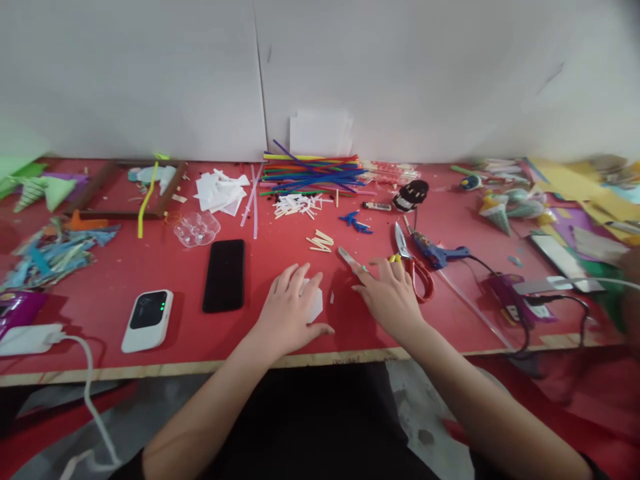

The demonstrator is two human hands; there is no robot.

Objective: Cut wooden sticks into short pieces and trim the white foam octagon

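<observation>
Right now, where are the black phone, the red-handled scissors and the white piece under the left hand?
Black phone (224, 276): head view, middle of its dark face.
Red-handled scissors (407, 254): head view, near where blades meet handles.
White piece (315, 308): head view, bare part beside the left hand (287, 309).

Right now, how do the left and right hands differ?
Left hand partly covers white paper; right hand partly covers a slim tool. Left hand's thumb points right, right hand's points left. Right hand is nearer the red-handled scissors than left hand. Both are bare, palm-down.
</observation>
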